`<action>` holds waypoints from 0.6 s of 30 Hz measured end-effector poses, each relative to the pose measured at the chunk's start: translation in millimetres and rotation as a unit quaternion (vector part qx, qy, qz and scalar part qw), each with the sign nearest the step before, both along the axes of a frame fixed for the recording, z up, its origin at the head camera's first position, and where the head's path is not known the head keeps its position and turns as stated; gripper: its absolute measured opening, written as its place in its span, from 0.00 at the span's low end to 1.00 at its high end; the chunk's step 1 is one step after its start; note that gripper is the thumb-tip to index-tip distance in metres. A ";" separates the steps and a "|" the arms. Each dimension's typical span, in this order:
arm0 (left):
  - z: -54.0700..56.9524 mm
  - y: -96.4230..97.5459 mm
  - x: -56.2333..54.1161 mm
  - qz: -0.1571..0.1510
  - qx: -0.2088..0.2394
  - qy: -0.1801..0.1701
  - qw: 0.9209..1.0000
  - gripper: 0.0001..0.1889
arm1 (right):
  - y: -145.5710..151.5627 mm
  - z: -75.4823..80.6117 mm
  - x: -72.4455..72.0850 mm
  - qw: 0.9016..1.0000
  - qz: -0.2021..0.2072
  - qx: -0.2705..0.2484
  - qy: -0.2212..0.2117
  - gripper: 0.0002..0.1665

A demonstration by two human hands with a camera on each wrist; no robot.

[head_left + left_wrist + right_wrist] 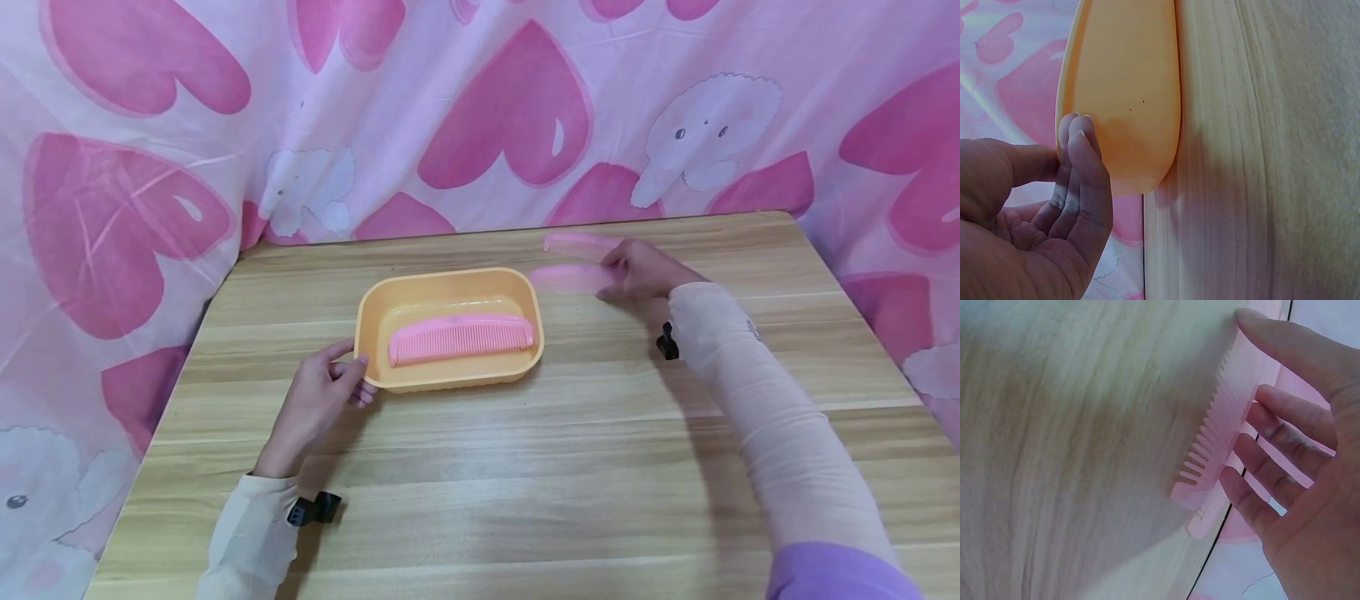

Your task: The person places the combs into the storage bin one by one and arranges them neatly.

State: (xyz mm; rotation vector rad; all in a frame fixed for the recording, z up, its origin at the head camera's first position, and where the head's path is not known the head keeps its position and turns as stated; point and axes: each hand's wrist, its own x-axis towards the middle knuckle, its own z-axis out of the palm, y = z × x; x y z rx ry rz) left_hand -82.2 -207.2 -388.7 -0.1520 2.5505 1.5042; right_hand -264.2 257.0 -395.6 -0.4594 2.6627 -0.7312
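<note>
A pink comb [461, 325] lies in the orange-yellow plastic basin [427, 290], its teeth toward the near side. My left hand [318, 400] grips the basin's near left corner, thumb at the rim and fingers against the outer wall [1129, 81]. Right of the basin, my right hand [647, 268] holds another pink comb [566, 277] by its right end. In the right wrist view the thumb is at the far end of this comb [1229, 419] and the fingertips are along its spine. Just behind it lies a further pink comb [577, 242], partly hidden by the right hand.
The wooden table [480, 492] ends at the back against a pink curtain [495, 108] with hearts and cartoon animals, which also hangs along both sides. Black camera mounts [315, 508] sit at both wrists.
</note>
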 end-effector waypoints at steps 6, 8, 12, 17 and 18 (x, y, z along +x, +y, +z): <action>0.3 -0.5 0.4 -0.002 -0.001 0.005 1.000 0.23 | 2.2 1.0 2.9 1.000 0.004 -0.001 -0.007 0.31; 0.0 -0.5 0.3 -0.003 -0.002 0.005 1.000 0.23 | 3.6 0.5 3.7 1.000 0.003 -0.004 -0.011 0.31; 0.0 0.0 0.7 -0.002 0.000 0.004 1.000 0.23 | 6.3 -1.2 4.3 1.000 0.007 -0.006 -0.009 0.31; 0.1 -0.1 0.8 -0.001 0.001 0.003 1.000 0.23 | 8.7 -4.0 4.0 1.000 0.018 -0.011 0.006 0.31; 0.0 -0.1 0.7 -0.001 0.001 0.001 1.000 0.23 | 9.1 -4.5 4.1 1.000 0.018 -0.011 0.008 0.31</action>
